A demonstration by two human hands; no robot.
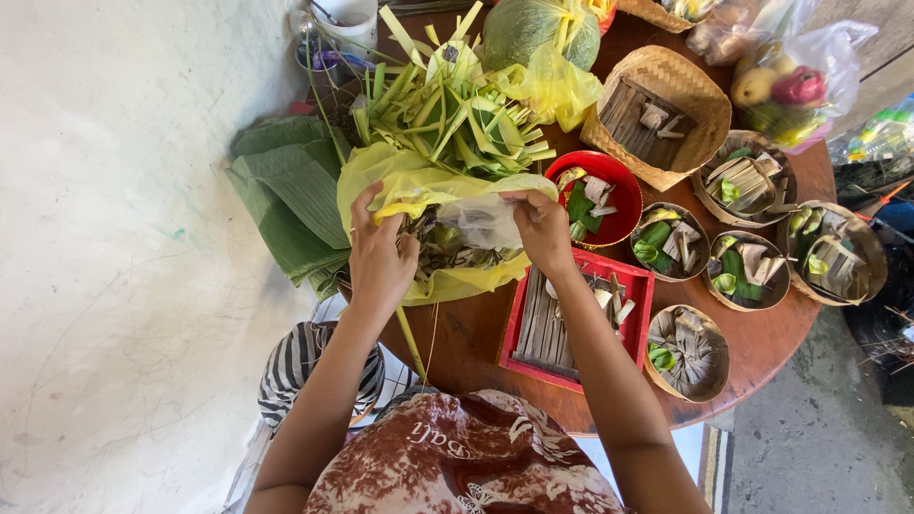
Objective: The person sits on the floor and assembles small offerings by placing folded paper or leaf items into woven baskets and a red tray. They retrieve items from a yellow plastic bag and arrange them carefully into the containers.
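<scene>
Both hands hold the mouth of a yellow plastic bag (447,190) at the desk's left edge. The left hand (379,255) has its grip clenched on the bag's yellow rim, fingers curled over the plastic. The right hand (543,228) pinches a clear, whitish fold of the same bag between thumb and fingers. Inside the opened bag lie dried brownish leaf pieces (447,249).

Nearest the person, at the desk's near edge, a red rectangular tray (640,286) holds a flat mat of dry leaf strips, partly under the right forearm. Just right of it sits a small round leaf basket (687,350) filled with folded dry leaves. The round wooden desk (762,343) shows bare brown wood between them.

Farther in, a red bowl (619,181) stands just beside the right hand, with green and tan leaf bits in it. To its right, 3 more round leaf baskets (752,271) run toward the desk's right edge, each with green and dry folded leaves.

Behind the bag, cut green palm-leaf strips (457,109) pile up, with large banana leaves (286,200) hanging over the left edge. At the far edge stand a square woven basket (685,86), a green round fruit (533,29) and a clear bag of fruit (790,81).
</scene>
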